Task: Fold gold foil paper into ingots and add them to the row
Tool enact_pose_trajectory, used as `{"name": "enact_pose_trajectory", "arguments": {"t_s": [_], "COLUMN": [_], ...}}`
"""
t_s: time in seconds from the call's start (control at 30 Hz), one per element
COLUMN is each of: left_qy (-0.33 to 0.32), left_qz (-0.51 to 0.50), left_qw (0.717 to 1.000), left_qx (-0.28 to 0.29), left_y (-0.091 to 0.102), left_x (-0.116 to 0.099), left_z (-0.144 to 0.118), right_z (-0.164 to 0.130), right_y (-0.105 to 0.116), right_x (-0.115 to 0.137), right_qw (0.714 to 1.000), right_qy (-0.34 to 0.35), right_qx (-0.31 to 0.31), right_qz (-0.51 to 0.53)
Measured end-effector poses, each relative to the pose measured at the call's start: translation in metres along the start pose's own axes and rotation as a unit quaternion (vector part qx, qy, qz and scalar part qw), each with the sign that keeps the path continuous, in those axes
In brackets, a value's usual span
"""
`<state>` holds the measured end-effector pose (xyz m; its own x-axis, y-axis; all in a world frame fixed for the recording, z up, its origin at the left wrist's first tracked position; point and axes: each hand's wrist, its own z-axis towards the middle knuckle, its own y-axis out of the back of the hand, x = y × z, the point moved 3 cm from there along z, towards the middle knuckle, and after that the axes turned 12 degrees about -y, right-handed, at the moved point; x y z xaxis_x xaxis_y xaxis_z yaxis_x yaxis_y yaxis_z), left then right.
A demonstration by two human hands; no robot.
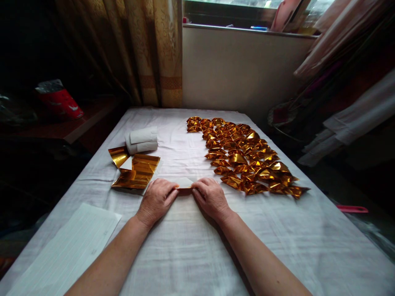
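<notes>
Hands meet just in front of the stack of gold sheets, left hand and right hand each pinching an end of a pale paper piece flat against the cloth-covered worktop, apparently to crease it.

Bare white cloth lies open between and behind the two forearms, and a clear lane runs up the middle of the table toward the wall. On the left the way is blocked by a stack of gold sheets and a paper roll, with a lined sheet nearer the edge. The right side is crowded by folded gold pieces.
</notes>
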<state>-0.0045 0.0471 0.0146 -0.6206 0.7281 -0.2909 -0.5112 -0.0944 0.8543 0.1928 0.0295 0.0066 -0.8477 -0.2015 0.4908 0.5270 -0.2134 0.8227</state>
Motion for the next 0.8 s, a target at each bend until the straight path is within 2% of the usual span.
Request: {"name": "enact_pose_trajectory", "arguments": {"t_s": [0.2, 0.5, 0.8], "left_qy": [0.031, 0.046, 0.061], "left_qz": [0.009, 0.04, 0.058], "left_qw": [0.999, 0.998, 0.996], "left_qx": [-0.004, 0.001, 0.008], "left_y": [0.0021, 0.0007, -0.0017], "left_x": [0.0002, -0.0048, -0.0039], "left_z": [0.001, 0.0029, 0.0028], "right_z": [0.0031, 0.0049, 0.0064], "right_y": [-0.0032, -0.0057, -0.0022], "right_x": [-0.005, -0.0006, 0.004], "right_qw": [0.999, 0.997, 0.993], "right_qy": [-0.041, -0.07, -0.097], "right_qx": [-0.002, -0.005, 0.033], "right_qz": [0.017, -0.042, -0.066]}}
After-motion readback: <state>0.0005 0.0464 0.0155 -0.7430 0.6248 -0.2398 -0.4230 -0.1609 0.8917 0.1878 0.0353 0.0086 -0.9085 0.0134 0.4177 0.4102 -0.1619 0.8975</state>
